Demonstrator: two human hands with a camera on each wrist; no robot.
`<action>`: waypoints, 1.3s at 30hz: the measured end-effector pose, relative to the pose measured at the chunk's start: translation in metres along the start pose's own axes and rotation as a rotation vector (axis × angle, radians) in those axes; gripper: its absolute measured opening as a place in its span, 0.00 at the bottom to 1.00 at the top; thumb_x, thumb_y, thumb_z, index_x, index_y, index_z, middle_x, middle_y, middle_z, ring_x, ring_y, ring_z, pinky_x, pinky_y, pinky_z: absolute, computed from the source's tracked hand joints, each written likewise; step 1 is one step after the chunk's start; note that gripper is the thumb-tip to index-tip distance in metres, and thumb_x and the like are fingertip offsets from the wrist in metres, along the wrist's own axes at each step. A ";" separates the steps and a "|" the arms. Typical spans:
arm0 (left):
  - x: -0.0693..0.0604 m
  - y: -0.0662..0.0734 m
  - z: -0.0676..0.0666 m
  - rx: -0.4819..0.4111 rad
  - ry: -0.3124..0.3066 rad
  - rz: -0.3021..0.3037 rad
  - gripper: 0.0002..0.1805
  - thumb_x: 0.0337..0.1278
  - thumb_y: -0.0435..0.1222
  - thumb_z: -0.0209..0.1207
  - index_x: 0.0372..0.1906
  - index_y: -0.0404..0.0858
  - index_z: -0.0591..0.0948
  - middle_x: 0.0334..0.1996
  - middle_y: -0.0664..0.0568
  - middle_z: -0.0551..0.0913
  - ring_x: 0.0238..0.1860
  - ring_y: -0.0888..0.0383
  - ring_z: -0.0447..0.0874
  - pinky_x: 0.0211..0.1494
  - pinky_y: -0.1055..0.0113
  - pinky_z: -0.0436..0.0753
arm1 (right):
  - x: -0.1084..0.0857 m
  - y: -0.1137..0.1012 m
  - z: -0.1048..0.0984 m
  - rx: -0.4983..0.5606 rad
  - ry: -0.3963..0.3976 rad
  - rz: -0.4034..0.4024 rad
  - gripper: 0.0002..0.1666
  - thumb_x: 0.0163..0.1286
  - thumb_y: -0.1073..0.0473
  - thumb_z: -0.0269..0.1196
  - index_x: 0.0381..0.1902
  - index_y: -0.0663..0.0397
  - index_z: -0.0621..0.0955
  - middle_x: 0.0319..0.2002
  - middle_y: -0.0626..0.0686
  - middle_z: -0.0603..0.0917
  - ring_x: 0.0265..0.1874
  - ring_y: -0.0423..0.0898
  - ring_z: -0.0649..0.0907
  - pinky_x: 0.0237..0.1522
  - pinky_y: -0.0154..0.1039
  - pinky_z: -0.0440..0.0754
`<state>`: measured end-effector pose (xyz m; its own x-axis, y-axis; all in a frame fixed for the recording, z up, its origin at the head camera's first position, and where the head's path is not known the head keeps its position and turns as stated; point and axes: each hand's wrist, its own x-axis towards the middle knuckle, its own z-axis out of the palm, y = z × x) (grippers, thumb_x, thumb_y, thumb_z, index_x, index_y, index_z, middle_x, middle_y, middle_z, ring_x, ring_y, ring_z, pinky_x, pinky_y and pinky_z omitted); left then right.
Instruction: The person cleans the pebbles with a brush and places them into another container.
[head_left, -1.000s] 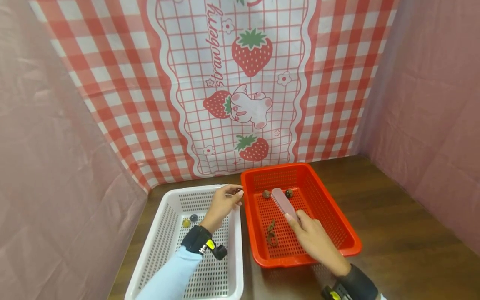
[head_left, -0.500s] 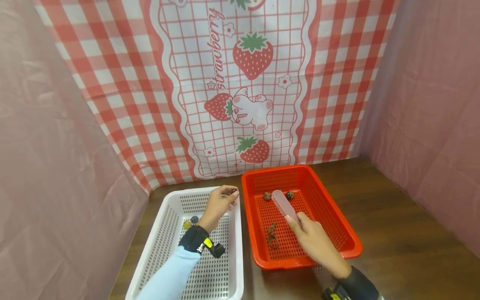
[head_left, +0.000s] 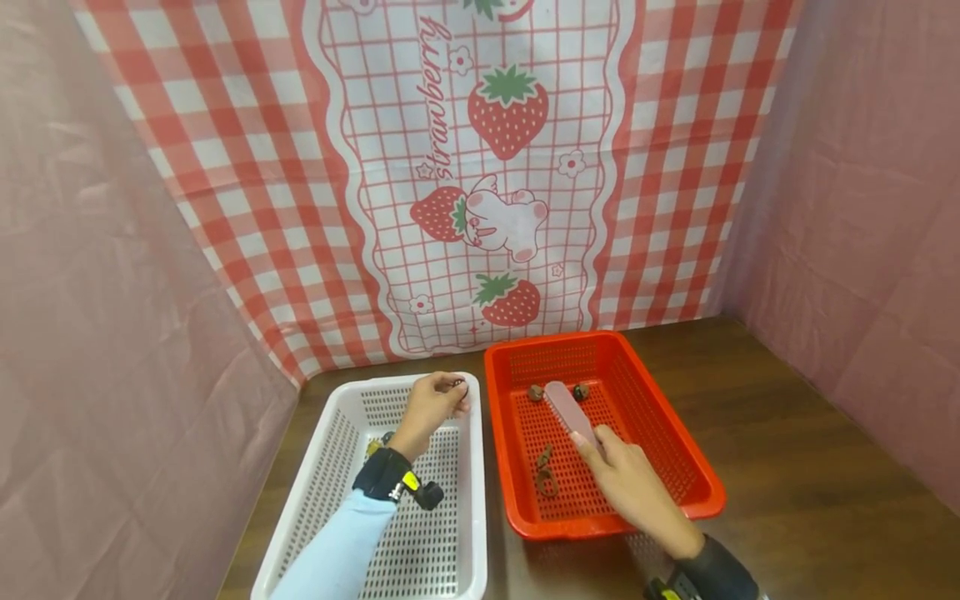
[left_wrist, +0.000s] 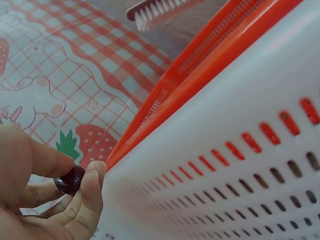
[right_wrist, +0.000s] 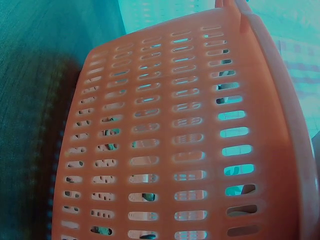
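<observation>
Light-blue sleeve (head_left: 337,537): lower left of the head view, ending at a black wristband (head_left: 380,473)
Right hand (head_left: 632,479): right of centre, low, fingers clamped round the handle of a pink hairbrush (head_left: 570,408), its head slanting up and left over the red basket (head_left: 570,528)
Brown ring (head_left: 547,483): inside that basket, lower left, just below a small brown piece (head_left: 544,455)
Left hand (head_left: 427,412): lower centre, over the upper right of the white basket (head_left: 477,508), thumb and fingers pinching a dark glossy ball (left_wrist: 71,182)
Yellow item (head_left: 372,448): in the white basket, partly hidden by the left wrist
Strawberry-print cloth (head_left: 510,225): upper middle, behind both baskets
</observation>
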<state>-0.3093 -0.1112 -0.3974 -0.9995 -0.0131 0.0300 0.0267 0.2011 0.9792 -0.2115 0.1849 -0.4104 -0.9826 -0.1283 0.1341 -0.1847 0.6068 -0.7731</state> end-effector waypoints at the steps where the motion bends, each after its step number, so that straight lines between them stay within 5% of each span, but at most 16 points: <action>1: 0.000 -0.001 -0.001 0.008 0.000 -0.001 0.14 0.70 0.31 0.63 0.55 0.28 0.82 0.39 0.41 0.84 0.30 0.57 0.87 0.41 0.59 0.89 | -0.001 0.000 0.000 -0.003 0.003 0.001 0.23 0.80 0.38 0.55 0.40 0.53 0.73 0.22 0.47 0.67 0.18 0.40 0.65 0.22 0.33 0.62; 12: 0.008 -0.006 -0.011 0.021 0.025 0.007 0.15 0.70 0.29 0.62 0.56 0.25 0.80 0.44 0.32 0.83 0.33 0.49 0.89 0.42 0.55 0.90 | -0.001 -0.001 -0.002 0.005 0.010 -0.023 0.22 0.80 0.40 0.55 0.40 0.53 0.74 0.21 0.47 0.66 0.17 0.39 0.63 0.21 0.33 0.62; 20: 0.011 -0.011 -0.018 0.061 0.041 -0.041 0.15 0.70 0.30 0.62 0.56 0.27 0.81 0.43 0.36 0.85 0.31 0.57 0.88 0.39 0.63 0.89 | 0.001 -0.002 -0.003 0.004 -0.005 -0.001 0.24 0.80 0.37 0.54 0.38 0.52 0.72 0.21 0.47 0.66 0.18 0.39 0.62 0.21 0.32 0.60; 39: 0.015 -0.021 -0.030 0.114 0.066 -0.077 0.15 0.69 0.30 0.63 0.55 0.27 0.81 0.42 0.38 0.85 0.30 0.57 0.87 0.37 0.66 0.88 | 0.001 0.000 0.000 0.020 -0.023 0.006 0.24 0.80 0.37 0.54 0.39 0.52 0.73 0.21 0.47 0.67 0.18 0.39 0.64 0.22 0.32 0.62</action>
<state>-0.3243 -0.1455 -0.4112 -0.9950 -0.0967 -0.0270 -0.0556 0.3071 0.9501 -0.2130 0.1847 -0.4100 -0.9831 -0.1427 0.1150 -0.1779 0.5916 -0.7864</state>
